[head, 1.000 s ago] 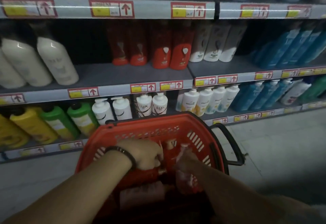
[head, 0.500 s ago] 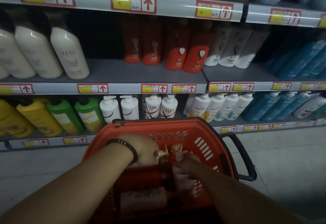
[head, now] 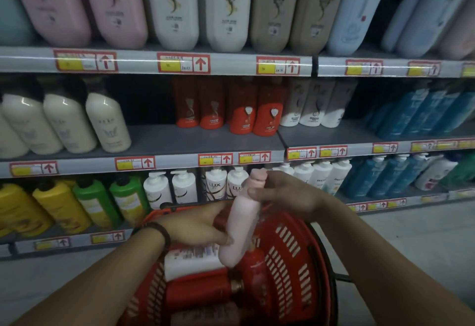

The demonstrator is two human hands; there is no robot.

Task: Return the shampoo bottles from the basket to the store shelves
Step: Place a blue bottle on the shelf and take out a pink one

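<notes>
Pink bottle — left fingers, right fingers around

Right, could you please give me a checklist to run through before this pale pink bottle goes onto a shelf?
1. Grip on the pale pink plastic bottle: left hand at its body, right hand near its cap: ok.
2. Its base clear of the red plastic basket contents: cannot tell.
3. Large pink bottles of similar colour on the top shelf: ok.
4. Free gap beside them: cannot tell.
5. Cap closed: cannot tell.
</notes>
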